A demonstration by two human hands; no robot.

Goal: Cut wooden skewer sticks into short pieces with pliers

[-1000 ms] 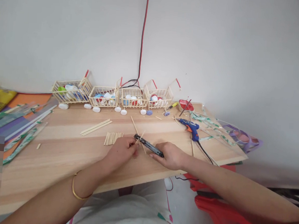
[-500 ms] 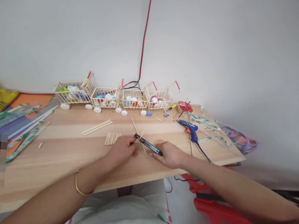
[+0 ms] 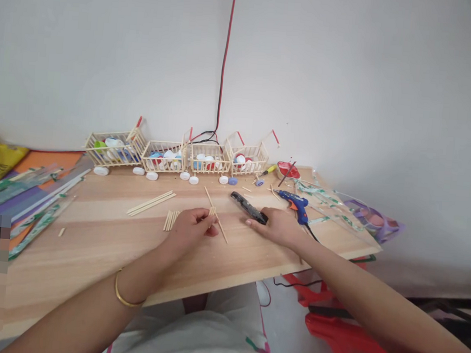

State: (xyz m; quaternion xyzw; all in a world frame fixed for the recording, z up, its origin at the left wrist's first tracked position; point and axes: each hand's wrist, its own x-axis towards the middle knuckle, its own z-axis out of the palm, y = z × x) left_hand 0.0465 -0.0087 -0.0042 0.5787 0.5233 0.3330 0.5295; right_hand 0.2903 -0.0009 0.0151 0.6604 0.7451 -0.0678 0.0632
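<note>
My left hand (image 3: 193,228) is closed in a pinch around short wooden sticks (image 3: 212,211), just above the table. A long thin stick (image 3: 222,230) lies slantwise on the wood beside those fingertips. To the right, my right hand (image 3: 277,227) grips the near end of a black and grey cutting tool (image 3: 245,203), which points away to the left, apart from the sticks. Its exact kind is hard to make out. A row of short cut sticks (image 3: 170,221) lies left of my left hand, partly hidden by it. Longer sticks (image 3: 151,203) lie farther back.
Several small stick-built carts (image 3: 164,157) filled with coloured caps stand along the wall. A blue glue gun (image 3: 294,200) with a black cord lies right of my right hand, near a red dish (image 3: 288,170). Plastic-wrapped sticks (image 3: 38,226) lie at left. A red stool (image 3: 353,343) stands below.
My right hand has drawn the cutting tool back and right, away from my left hand. Short sticks now show pinched in my left fingers, where a stick lay in the tool's tip before.
</note>
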